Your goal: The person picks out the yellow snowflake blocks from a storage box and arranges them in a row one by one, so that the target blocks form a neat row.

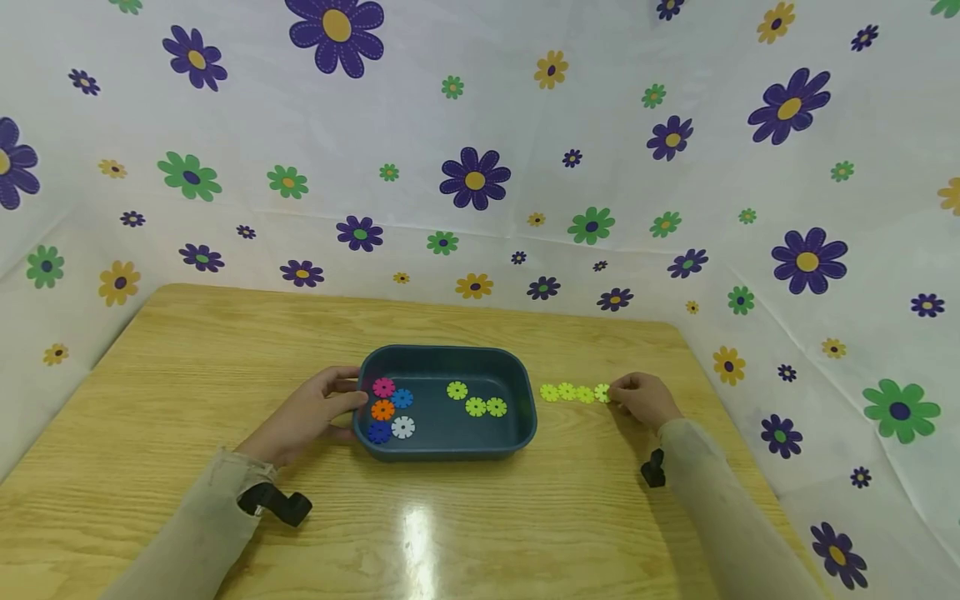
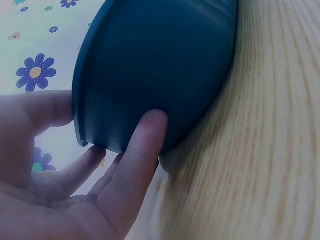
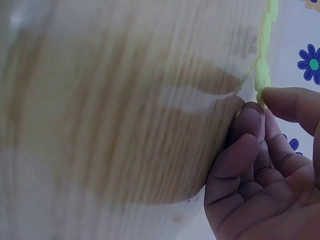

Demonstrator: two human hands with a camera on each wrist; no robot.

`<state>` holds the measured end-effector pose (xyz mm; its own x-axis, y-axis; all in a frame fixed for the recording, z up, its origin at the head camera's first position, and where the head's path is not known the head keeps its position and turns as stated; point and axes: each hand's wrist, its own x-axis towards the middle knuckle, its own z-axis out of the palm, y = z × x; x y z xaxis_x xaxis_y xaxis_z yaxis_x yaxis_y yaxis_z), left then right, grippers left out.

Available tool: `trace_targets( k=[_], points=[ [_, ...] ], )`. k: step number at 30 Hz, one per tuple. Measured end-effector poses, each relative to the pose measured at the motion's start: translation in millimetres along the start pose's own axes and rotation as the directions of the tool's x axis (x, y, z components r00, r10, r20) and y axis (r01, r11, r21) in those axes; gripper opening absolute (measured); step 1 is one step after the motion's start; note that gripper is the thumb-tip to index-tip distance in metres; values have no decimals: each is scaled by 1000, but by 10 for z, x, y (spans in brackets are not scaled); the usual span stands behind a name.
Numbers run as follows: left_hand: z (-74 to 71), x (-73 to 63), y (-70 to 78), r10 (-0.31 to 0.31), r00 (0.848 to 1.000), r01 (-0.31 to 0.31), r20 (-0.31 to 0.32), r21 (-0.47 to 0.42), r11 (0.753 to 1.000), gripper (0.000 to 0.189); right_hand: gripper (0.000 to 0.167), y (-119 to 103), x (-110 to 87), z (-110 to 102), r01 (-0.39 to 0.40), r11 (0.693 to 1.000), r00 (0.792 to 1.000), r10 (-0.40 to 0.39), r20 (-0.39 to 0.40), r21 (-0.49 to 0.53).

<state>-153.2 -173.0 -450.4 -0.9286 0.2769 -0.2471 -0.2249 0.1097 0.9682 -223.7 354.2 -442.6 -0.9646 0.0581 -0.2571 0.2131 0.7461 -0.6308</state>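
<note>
A dark blue plastic tub (image 1: 442, 454) sits on the table, and my left hand (image 1: 307, 412) grips its left end. In the left wrist view, the thumb is at the rim and a fingertip lies against the outer wall (image 2: 160, 65). To the tub's right runs a row of yellow-green notched discs (image 1: 567, 392), end to end. My right hand (image 1: 647, 400) pinches the rightmost disc (image 1: 602, 392) between thumb and finger. The right wrist view shows the discs edge-on as a thin strip (image 3: 264, 50), with the other fingers (image 3: 240, 155) curled beneath.
Inside the tub, several discs lie at the left: pink (image 1: 383, 387), light blue (image 1: 402, 398), orange (image 1: 382, 409), dark blue (image 1: 379, 432) and white (image 1: 402, 427). Three yellow-green discs (image 1: 476, 407) lie toward its right. A flower-printed sheet (image 1: 420, 125) hangs around the wooden table (image 1: 225, 333).
</note>
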Motion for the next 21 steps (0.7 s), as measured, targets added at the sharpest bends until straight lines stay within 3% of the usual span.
trace_targets(
  k=[21],
  points=[
    [-13, -10, -2, 9, 1000, -9, 19, -6, 1000, 66, 26, 26, -7, 14, 13, 1000, 1000, -14, -23, -28]
  ],
)
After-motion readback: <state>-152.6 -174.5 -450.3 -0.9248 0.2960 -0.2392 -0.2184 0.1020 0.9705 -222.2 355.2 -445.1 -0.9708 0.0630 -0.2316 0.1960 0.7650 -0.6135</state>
